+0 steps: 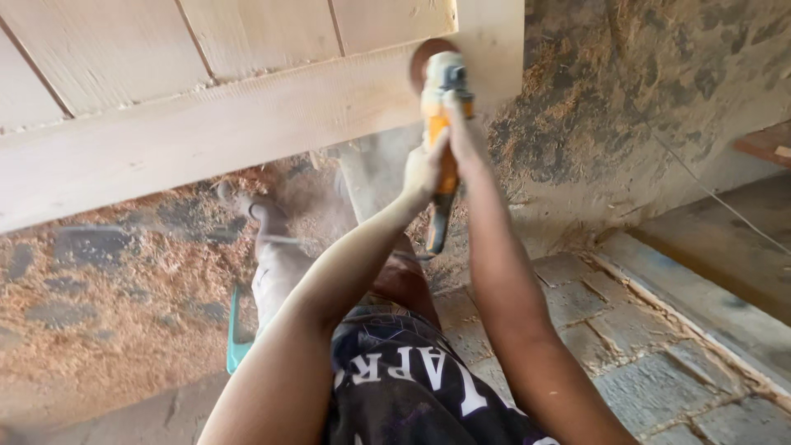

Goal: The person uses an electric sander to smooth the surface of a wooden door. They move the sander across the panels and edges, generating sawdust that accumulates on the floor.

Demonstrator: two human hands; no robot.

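Both hands grip 1 tool: an orange and yellow grinder [443, 124] with a round sanding disc [428, 59] at its head. The left hand [423, 169] is closed around the lower body of the tool. The right hand [466, 136] is closed higher up, close behind the head. This two-handed hold looks meant to steady the tool and press the disc flat to the wood. Both arms reach well forward, so the body stays back from the dust.

The disc sits against the lower rail of a pale wooden door [206, 107], near its right end, where rail and upright meet. The door lies raised and tilted across the top of the view, which puts its face within arm's reach. It has 3 or 4 vertical boards above the rail; the wood is bare and unfinished.

A black cord [437, 231] hangs from the grinder's tail, down between the forearms, clear of the disc.

Sawdust [124, 288] lies thick on the floor under the door, and more clings to the rough wall [626, 91] to the right. A haze of dust blurs the air below the rail. A teal sandal [236, 338] shows by the person's leg. Stone pavers [626, 346] run along the right. No containers are in view.
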